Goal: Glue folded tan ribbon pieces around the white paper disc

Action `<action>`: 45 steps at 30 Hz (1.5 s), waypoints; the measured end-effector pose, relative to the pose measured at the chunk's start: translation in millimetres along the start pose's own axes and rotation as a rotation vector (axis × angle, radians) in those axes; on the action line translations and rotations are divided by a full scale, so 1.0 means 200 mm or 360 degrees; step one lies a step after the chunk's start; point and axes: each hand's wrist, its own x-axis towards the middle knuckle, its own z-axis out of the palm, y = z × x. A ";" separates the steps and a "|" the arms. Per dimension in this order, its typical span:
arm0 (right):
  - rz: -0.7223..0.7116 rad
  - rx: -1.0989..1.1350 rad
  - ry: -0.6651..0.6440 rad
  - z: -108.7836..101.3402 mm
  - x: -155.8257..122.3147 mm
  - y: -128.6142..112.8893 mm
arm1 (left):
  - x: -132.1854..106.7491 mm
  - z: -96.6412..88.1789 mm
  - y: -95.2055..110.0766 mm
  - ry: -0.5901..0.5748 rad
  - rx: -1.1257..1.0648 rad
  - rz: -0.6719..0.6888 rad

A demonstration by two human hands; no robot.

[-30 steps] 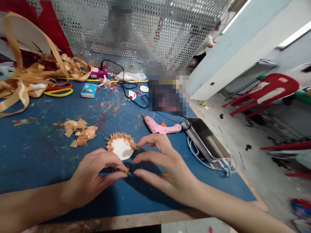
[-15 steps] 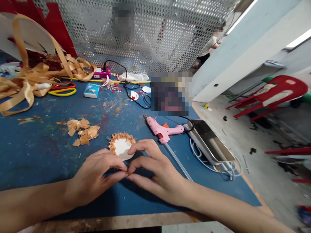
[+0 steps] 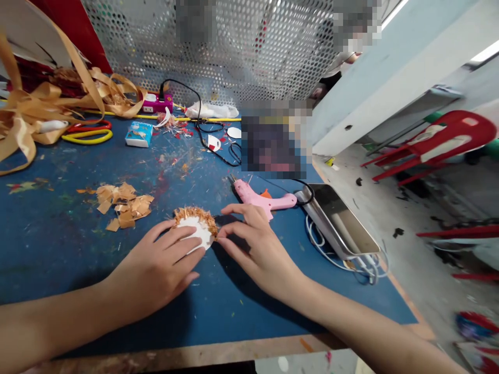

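A white disc fringed with orange-brown bits (image 3: 196, 225) lies on the blue table top (image 3: 58, 244). My left hand (image 3: 161, 267) rests with its fingers stretched flat over the disc's near left part. My right hand (image 3: 255, 246) lies beside the disc, its fingertips touching the disc's right edge, fingers apart. A pink glue gun (image 3: 263, 197) lies just behind my right hand.
A pile of tan paper scraps (image 3: 122, 203) sits left of the disc. Gold ribbon (image 3: 47, 109), a small blue box (image 3: 139, 133) and black cables (image 3: 212, 140) lie farther back. A metal tray (image 3: 339, 221) stands at the table's right edge. Perforated metal mesh (image 3: 234, 47) closes the back.
Both hands left the pinch they held near the table's front and moved forward onto the disc. The left hand's fingers now lie flat on it.
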 end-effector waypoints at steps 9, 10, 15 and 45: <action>-0.0010 -0.0131 0.0015 0.05 0.02 0.01 | 0.00 -0.01 0.01 -0.0046 -0.0020 0.0010; -0.0007 -0.0150 0.0021 0.05 0.02 0.02 | 0.00 -0.01 0.01 -0.0046 -0.0020 0.0013; 0.0010 -0.0222 0.0068 0.07 0.02 0.02 | -0.01 0.00 0.01 -0.0039 -0.0014 0.0015; -0.0022 -0.0390 0.0750 -0.39 0.28 0.26 | -0.01 0.02 -0.18 -0.0161 -0.0246 -0.0763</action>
